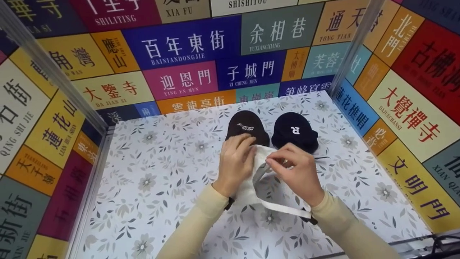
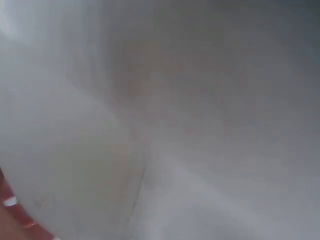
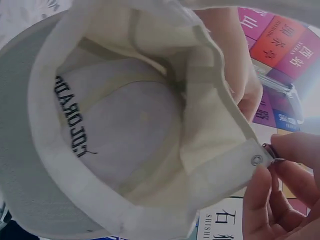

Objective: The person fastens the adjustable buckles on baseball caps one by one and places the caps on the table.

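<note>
A white baseball cap (image 1: pixel 248 190) is held up between both hands over the table. In the right wrist view its hollow inside faces the camera, with dark lettering (image 3: pixel 70 117) on the inner front and the brim (image 3: pixel 30 130) at the left. My left hand (image 1: pixel 235 163) grips the cap's outer side, partly hidden by it in the right wrist view. My right hand (image 1: pixel 296 171) pinches a small metal buckle (image 3: pixel 271 151) at the end of the back strap, beside a metal eyelet (image 3: pixel 257 160). Pale, blurred fabric fills the left wrist view.
Beyond the hands lie a dark brown cap (image 1: pixel 248 124) with light lettering and a navy cap (image 1: pixel 293 131) with a white R. A floral-patterned table (image 1: pixel 154 201) bears them. Panels with colourful Chinese signs (image 1: pixel 183 43) rise along its back and sides.
</note>
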The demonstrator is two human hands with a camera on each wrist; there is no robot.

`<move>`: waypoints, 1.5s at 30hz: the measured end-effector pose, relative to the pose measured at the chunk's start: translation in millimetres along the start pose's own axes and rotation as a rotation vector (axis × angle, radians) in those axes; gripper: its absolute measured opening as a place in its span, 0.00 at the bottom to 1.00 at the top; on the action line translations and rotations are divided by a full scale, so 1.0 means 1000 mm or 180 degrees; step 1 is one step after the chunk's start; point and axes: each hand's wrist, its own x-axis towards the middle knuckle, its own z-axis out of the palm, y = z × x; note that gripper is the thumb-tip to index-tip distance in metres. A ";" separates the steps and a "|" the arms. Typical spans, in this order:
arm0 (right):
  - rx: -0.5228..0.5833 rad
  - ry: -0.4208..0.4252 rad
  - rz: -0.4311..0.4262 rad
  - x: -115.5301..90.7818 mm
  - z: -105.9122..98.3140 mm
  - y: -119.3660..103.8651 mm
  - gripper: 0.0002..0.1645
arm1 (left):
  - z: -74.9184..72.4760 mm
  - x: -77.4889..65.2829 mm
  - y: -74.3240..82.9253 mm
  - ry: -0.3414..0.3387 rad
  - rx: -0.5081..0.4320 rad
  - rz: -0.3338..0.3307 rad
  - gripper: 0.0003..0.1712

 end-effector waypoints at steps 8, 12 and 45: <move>0.0043 -0.0081 0.0424 0.007 -0.004 0.006 0.09 | 0.008 -0.020 0.041 0.0195 0.0158 0.2013 0.13; 0.0114 -0.0105 0.0584 0.012 -0.006 0.007 0.09 | 0.021 -0.033 0.054 -0.0563 0.0194 0.2148 0.09; 0.1577 -0.0604 0.1774 0.004 -0.017 0.052 0.11 | -0.012 -0.013 0.048 -0.1375 -0.1576 -0.0125 0.07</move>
